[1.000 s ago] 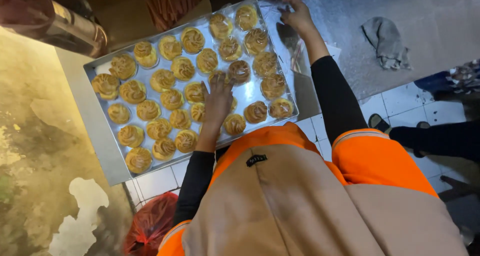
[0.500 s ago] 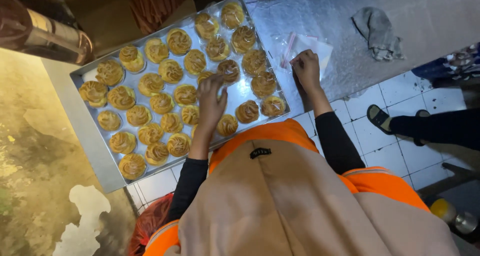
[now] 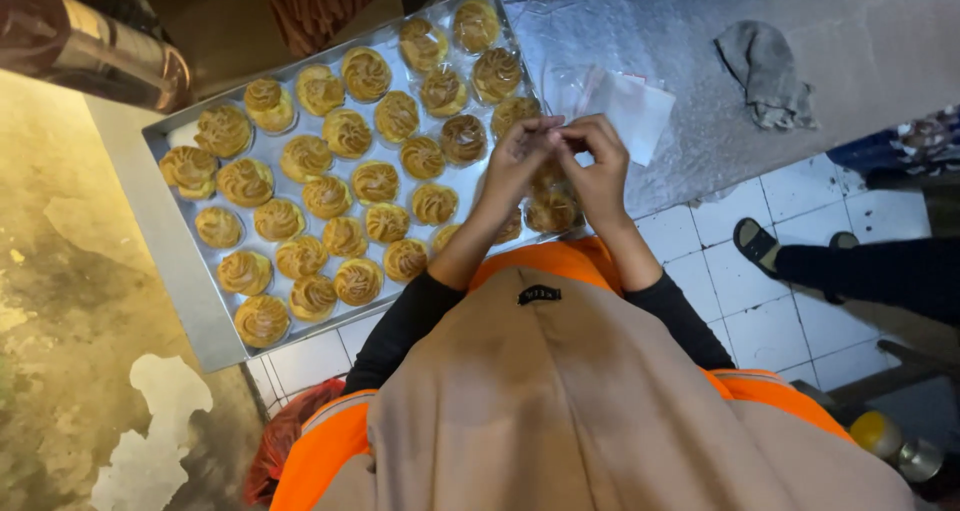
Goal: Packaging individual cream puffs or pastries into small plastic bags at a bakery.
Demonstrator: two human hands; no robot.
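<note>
- Left hand (image 3: 518,161) raised over the right edge of the baking tray (image 3: 190,281); fingertips pinched narrow on a clear plastic bag (image 3: 565,176).
- Right hand (image 3: 598,166) just beside it, fingertips touching the left's, pinched on the same bag.
- Bag hanging between and below both hands, over the tray's right end; swirled cookie (image 3: 552,209) seen through it, inside or underneath cannot be told.
- Tray tilted across the frame, filled with rows of golden swirled cookies (image 3: 345,186), mostly touching.
- More clear bags with a white sheet (image 3: 632,106) lying flat on the grey counter (image 3: 860,21), just beyond the right hand.
- Grey rag (image 3: 768,71) crumpled further right on the counter, well apart from the hands.
- Brown cylindrical container (image 3: 95,51) at upper left, beside the tray's far corner.
- White tiled floor (image 3: 770,321) at right; another person's sandalled foot (image 3: 765,249) on it.
</note>
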